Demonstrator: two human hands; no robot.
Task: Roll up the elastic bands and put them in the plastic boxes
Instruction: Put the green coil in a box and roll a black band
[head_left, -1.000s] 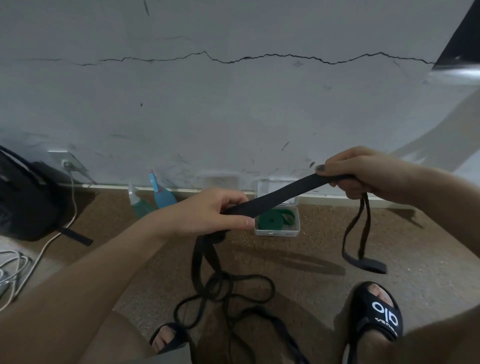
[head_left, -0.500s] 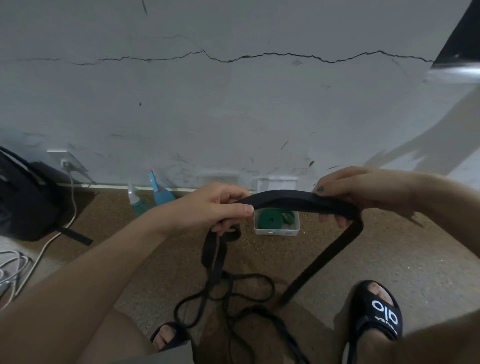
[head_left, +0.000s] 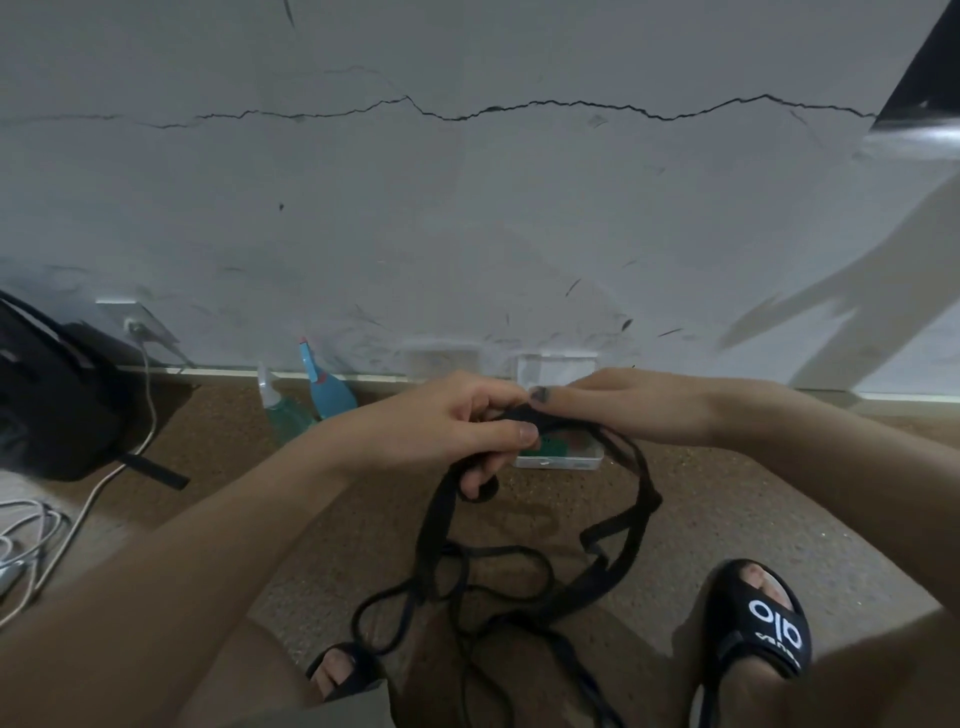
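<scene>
Holding: a black band (head_left: 441, 525) is gripped by both hands, up above the floor.
Wall (head_left: 467, 218): a long crack is seen across it.
Left hand (head_left: 441, 431): fingers are curled round the band.
Right hand (head_left: 623, 405): the band is pinched right beside the left hand.
Band: the rest is hung down in loops onto the floor, by two black sandals.
Plastic box (head_left: 563, 460): it is set by the wall behind the hands, with something green kept inside.

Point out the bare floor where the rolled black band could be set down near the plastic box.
Bare floor lies right of the plastic box, between the wall's skirting and the right sandal. Another patch lies between the spray bottles and the left forearm. Crowded: the black band tangles across the floor between both feet.
</scene>
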